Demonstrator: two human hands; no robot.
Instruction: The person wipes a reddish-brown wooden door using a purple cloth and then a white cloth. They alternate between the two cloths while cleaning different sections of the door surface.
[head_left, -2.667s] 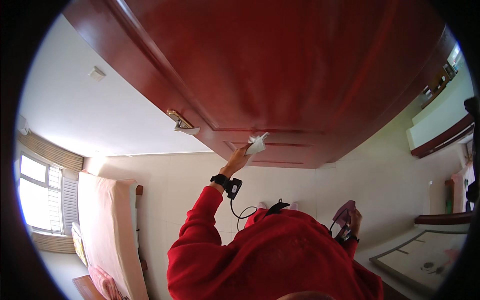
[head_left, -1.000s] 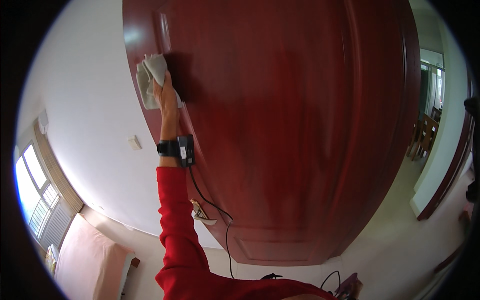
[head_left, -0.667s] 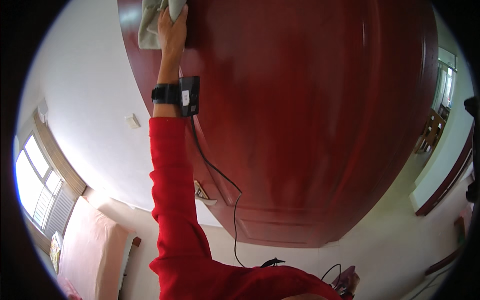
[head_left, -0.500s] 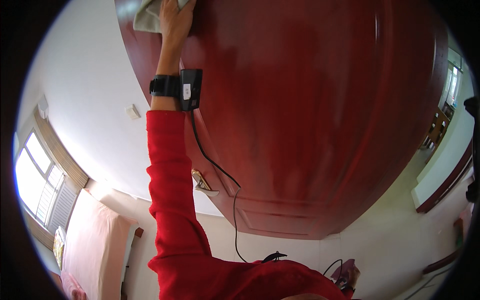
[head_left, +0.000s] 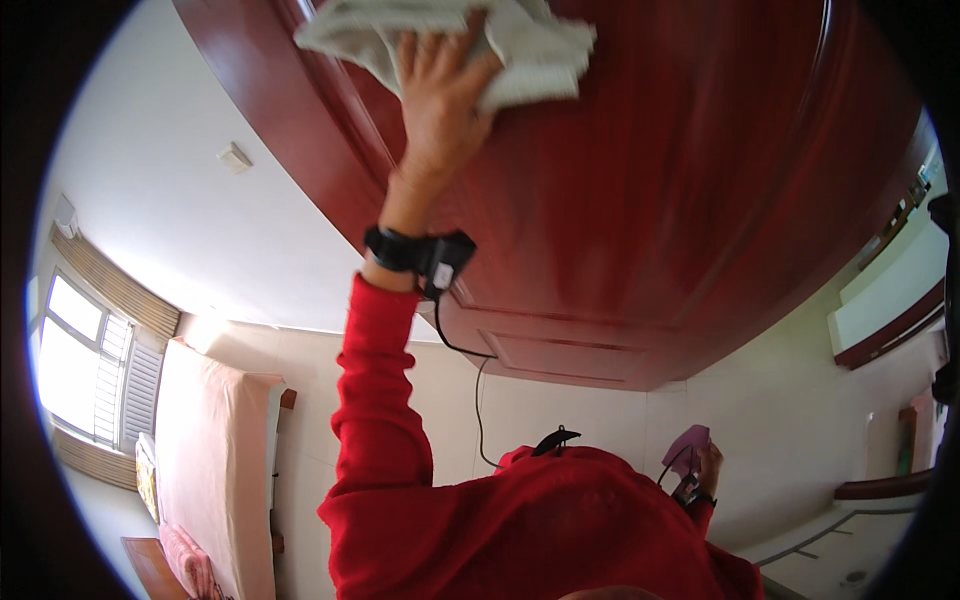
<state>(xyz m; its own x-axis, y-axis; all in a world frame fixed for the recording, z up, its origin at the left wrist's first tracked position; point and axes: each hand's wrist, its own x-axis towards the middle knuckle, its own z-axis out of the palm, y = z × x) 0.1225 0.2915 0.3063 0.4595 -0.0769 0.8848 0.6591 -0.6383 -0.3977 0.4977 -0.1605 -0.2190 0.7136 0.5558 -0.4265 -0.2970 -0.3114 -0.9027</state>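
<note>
My left hand [head_left: 443, 105] is raised against a dark red wooden door [head_left: 620, 200]. Its fingers are spread over a pale grey-white cloth [head_left: 535, 60] and hold it flat on the door's upper panel. A black strap with a small box [head_left: 440, 262] circles the left wrist, and a cable runs down from it. Low on the right, my right hand [head_left: 711, 468] hangs beside my body, closed round a purple cloth [head_left: 688, 446]. Its fingers show only in part.
A white wall with a light switch [head_left: 235, 158] lies left of the door. Farther left are a window [head_left: 85, 350] and a bed with a pink cover [head_left: 215, 430]. Pale floor tiles [head_left: 560, 405] stretch below the door. A doorway with dark red trim [head_left: 890, 325] stands at the right.
My left hand has moved right and somewhat down across the door with the pale cloth, which now shows more spread out. The view has shifted, and my right hand with the purple cloth shows higher.
</note>
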